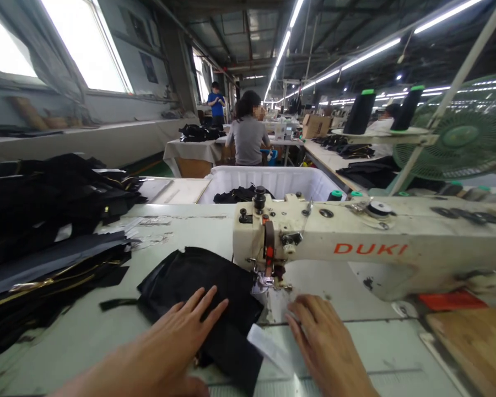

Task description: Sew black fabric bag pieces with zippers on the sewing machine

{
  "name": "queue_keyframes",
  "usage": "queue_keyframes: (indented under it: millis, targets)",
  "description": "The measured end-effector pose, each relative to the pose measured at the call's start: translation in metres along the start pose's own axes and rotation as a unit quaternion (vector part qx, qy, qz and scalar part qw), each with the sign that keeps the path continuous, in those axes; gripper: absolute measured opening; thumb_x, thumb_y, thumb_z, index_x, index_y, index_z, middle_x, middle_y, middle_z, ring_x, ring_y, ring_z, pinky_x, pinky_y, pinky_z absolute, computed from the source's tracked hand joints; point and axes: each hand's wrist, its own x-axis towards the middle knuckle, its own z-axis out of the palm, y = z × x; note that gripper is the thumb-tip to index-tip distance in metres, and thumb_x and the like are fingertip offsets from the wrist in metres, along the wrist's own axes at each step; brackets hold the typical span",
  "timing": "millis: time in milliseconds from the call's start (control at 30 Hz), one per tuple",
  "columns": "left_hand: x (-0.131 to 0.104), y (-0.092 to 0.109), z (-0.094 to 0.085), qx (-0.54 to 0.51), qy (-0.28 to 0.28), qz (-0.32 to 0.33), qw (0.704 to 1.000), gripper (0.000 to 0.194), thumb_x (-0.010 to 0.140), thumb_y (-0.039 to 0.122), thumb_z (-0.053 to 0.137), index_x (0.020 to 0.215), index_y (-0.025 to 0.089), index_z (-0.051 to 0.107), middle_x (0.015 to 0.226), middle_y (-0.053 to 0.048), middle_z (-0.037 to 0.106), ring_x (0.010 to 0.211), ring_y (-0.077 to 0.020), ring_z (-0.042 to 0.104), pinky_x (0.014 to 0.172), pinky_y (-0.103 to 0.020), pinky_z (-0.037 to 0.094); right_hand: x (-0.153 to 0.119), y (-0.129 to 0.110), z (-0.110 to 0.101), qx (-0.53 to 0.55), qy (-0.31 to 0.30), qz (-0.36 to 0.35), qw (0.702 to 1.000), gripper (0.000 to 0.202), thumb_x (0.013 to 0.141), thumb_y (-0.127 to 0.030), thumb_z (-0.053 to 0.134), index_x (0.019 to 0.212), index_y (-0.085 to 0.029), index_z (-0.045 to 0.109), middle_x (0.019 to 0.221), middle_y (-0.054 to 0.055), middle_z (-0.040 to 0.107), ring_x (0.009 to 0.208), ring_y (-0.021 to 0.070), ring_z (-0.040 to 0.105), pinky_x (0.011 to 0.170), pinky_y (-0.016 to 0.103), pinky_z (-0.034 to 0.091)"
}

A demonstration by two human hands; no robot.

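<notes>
Left to right. Black fabric pile [49,190] and zippered pieces [62,281] sit loosely stacked; a snag or bump could slide them into the work area. Left hand [186,325]: fingers spread, palm-side down on the black fabric piece [190,275], which lies on the table left of the presser foot [268,281]. Uneven push there could skew it; its loose strap [118,304] sticks out left and could fold under. The piece's right edge is right by the foot; can't tell if it's under it. White strip [268,347] lies just beside the piece's lower right edge; could drift and get caught if dragged along. Right hand [322,336]: fingers close together, bent, on the machine bed just right of the foot; can't tell if it's pinching anything. Fingers could get hurt if they stray in while the sewing machine [367,242] runs.

Counts, left to right: 1 loose pile, 1 zippered stack (layers not countable), 1 piece in work, 1 white bin [268,175], 1 white strip, 1 machine, 2 tall thread cones on the stand (near one [360,113]), 1 fan [458,135].
</notes>
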Motion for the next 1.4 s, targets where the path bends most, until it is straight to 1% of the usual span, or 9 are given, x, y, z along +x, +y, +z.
queue_keyframes:
  millis: [233, 367, 467, 600, 800, 900, 1000, 1167, 1400]
  targets:
    - [0.013, 0.041, 0.029, -0.003, 0.178, 0.046, 0.983, 0.042, 0.087, 0.027, 0.057, 0.127, 0.015, 0.058, 0.129, -0.015, 0.060, 0.117, -0.0318, 0.057, 0.101, -0.049, 0.046, -0.062, -0.033, 0.022, -0.020, 0.134, -0.086, 0.987, 0.030, 0.100, -0.016, 0.039, 0.089, -0.018, 0.067, 0.079, 0.003, 0.069, 0.071, 0.0178, 0.063, 0.070, 0.030, 0.046]
    - [0.019, 0.030, 0.041, -0.049, 0.209, 0.060, 0.975, 0.054, 0.069, 0.006, 0.053, 0.121, 0.020, 0.056, 0.125, -0.009, 0.061, 0.115, -0.0275, 0.055, 0.101, -0.043, 0.043, -0.064, -0.044, 0.030, -0.072, 0.090, -0.056, 0.992, 0.034, 0.101, -0.020, 0.036, 0.116, -0.011, 0.065, 0.112, 0.009, 0.070, 0.098, 0.0238, 0.065, 0.083, 0.035, 0.049]
    - [0.018, 0.018, 0.041, -0.107, 0.232, 0.029, 0.966, 0.052, 0.071, 0.007, 0.048, 0.120, 0.022, 0.050, 0.116, -0.007, 0.062, 0.104, -0.0235, 0.061, 0.090, -0.036, 0.047, -0.056, -0.047, 0.026, -0.076, 0.077, -0.014, 0.994, 0.036, 0.100, -0.022, 0.037, 0.120, -0.007, 0.063, 0.120, 0.012, 0.067, 0.106, 0.0271, 0.063, 0.084, 0.038, 0.053]
    - [0.024, 0.014, 0.039, -0.154, 0.285, -0.028, 0.946, 0.005, 0.084, 0.019, 0.046, 0.087, 0.023, 0.048, 0.076, 0.001, 0.057, 0.070, -0.0194, 0.059, 0.063, -0.029, 0.044, -0.048, -0.056, 0.026, -0.044, 0.048, 0.004, 0.998, 0.040, 0.095, -0.021, 0.045, 0.131, -0.004, 0.055, 0.131, 0.016, 0.060, 0.117, 0.0308, 0.057, 0.091, 0.042, 0.054]
    - [0.036, 0.022, 0.037, -0.165, 0.352, -0.047, 0.920, 0.017, 0.095, 0.031, 0.039, 0.080, 0.024, 0.043, 0.074, 0.001, 0.049, 0.068, -0.0189, 0.054, 0.064, -0.030, 0.044, -0.036, -0.079, 0.038, 0.052, 0.023, 0.000, 0.998, 0.061, 0.079, 0.000, 0.038, 0.140, 0.002, 0.040, 0.142, 0.019, 0.049, 0.132, 0.0289, 0.043, 0.103, 0.043, 0.046]
    - [0.036, 0.025, 0.036, -0.157, 0.376, -0.059, 0.911, 0.015, 0.096, 0.030, 0.036, 0.084, 0.023, 0.044, 0.081, -0.001, 0.049, 0.075, -0.0210, 0.054, 0.070, -0.033, 0.045, -0.027, -0.083, 0.041, 0.105, 0.006, -0.002, 0.994, 0.056, 0.075, -0.001, 0.040, 0.130, -0.002, 0.052, 0.140, 0.018, 0.051, 0.131, 0.0285, 0.044, 0.105, 0.045, 0.044]
    - [0.036, 0.028, 0.033, -0.135, 0.387, -0.068, 0.910, 0.012, 0.094, 0.027, 0.038, 0.084, 0.023, 0.043, 0.085, -0.003, 0.047, 0.079, -0.0236, 0.052, 0.071, -0.037, 0.043, -0.015, -0.083, 0.039, 0.131, -0.045, 0.016, 0.990, 0.035, 0.081, -0.006, 0.046, 0.111, -0.010, 0.063, 0.130, 0.015, 0.060, 0.121, 0.0268, 0.053, 0.105, 0.045, 0.042]
    - [0.036, 0.033, 0.018, -0.087, 0.383, -0.046, 0.919, 0.007, 0.090, 0.024, 0.041, 0.083, 0.023, 0.044, 0.088, -0.004, 0.047, 0.084, -0.0267, 0.051, 0.074, -0.040, 0.044, 0.005, -0.079, 0.032, 0.106, -0.086, -0.019, 0.990, 0.032, 0.087, -0.010, 0.048, 0.118, -0.006, 0.059, 0.133, 0.017, 0.057, 0.127, 0.0260, 0.047, 0.109, 0.042, 0.035]
    - [0.032, 0.031, 0.012, -0.005, 0.279, 0.115, 0.953, 0.017, 0.084, 0.014, 0.047, 0.099, 0.020, 0.053, 0.108, -0.011, 0.061, 0.106, -0.0292, 0.058, 0.092, -0.045, 0.050, 0.017, -0.071, 0.038, 0.117, -0.139, -0.106, 0.978, 0.022, 0.079, -0.015, 0.059, 0.099, -0.008, 0.066, 0.097, 0.014, 0.071, 0.102, 0.0260, 0.062, 0.099, 0.034, 0.046]
